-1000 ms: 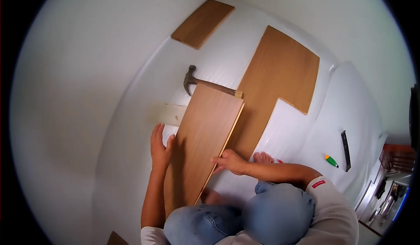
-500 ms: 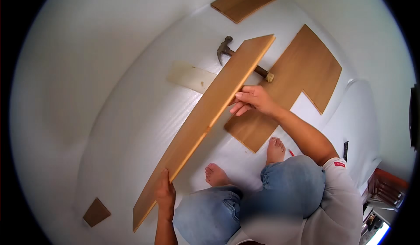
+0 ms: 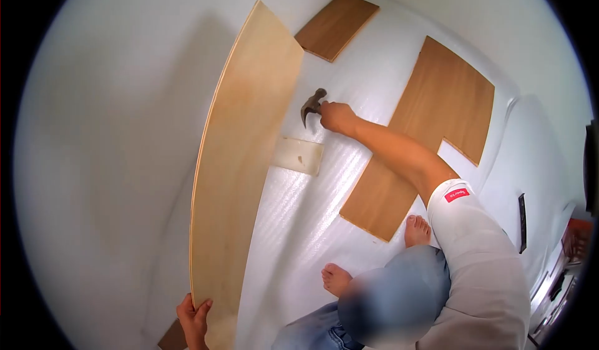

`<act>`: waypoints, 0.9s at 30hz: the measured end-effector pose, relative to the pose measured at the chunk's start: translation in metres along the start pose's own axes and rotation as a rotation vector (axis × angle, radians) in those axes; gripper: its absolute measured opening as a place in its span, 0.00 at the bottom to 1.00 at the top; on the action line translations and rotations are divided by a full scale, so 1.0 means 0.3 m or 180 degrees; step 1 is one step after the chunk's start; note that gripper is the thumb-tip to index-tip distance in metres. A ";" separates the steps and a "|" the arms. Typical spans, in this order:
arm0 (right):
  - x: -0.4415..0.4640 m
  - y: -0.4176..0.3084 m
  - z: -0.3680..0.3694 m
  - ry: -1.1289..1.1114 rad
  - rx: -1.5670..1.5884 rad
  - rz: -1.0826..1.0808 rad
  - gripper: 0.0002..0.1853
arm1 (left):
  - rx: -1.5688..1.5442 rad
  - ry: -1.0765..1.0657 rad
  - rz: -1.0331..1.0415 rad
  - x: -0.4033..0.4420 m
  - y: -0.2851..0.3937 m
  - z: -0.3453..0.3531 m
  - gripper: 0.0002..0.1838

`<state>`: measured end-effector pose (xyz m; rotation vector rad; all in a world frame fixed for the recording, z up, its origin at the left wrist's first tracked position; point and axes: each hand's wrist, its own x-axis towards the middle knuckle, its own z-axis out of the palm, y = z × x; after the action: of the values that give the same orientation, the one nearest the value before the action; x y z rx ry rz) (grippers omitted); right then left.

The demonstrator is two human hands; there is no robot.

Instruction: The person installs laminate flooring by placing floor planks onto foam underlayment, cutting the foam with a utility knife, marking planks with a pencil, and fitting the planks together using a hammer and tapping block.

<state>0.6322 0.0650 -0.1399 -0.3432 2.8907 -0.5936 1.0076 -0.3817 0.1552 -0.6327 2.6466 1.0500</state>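
Note:
A long plank (image 3: 240,144) stands tilted on its edge at the left, its pale underside showing. My left hand (image 3: 194,319) grips the plank's near end, thumb on the pale face. Over the white floor sheet, my right hand (image 3: 337,118) is closed around the hammer (image 3: 313,105) close to its head; the rest of the handle is hidden by the hand and forearm. A pale, translucent rectangular piece (image 3: 299,156) lies on the sheet below the hammer and right of the plank.
Joined brown boards (image 3: 440,103) lie right of centre, and a short board (image 3: 340,26) lies at the top. A small brown piece (image 3: 173,337) is at the lower left. The black square tool (image 3: 523,223) lies at the right. My bare feet rest on the sheet.
The plank has swung left and turned up, so its pale underside now shows. My right hand has let go of it and taken hold of the hammer. My left hand still holds the near end.

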 end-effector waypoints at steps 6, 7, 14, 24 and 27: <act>-0.064 -0.272 0.204 -0.0186 -0.0079 -0.0666 0.22 | -0.0005 0.0285 0.0057 0.028 0.001 -0.011 0.10; -0.090 -0.307 0.251 -0.0098 -0.0119 -0.0538 0.24 | 0.0009 0.0300 0.0103 0.039 0.016 -0.005 0.10; -0.165 -0.405 0.269 0.0243 -0.0651 -0.0336 0.25 | 0.0397 0.0234 0.0617 0.158 0.253 0.117 0.10; -0.678 0.019 -0.265 0.0074 -0.0182 0.0356 0.21 | 0.0861 0.0216 0.1500 0.375 0.492 0.340 0.22; -0.950 0.277 -0.446 0.0172 -0.0507 0.1362 0.21 | 0.0920 0.0228 0.1902 0.453 0.546 0.442 0.23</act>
<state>0.8616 0.2616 -0.0184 0.2741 2.9326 -0.3044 0.8174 -0.2250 0.1092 0.2016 3.0467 0.7397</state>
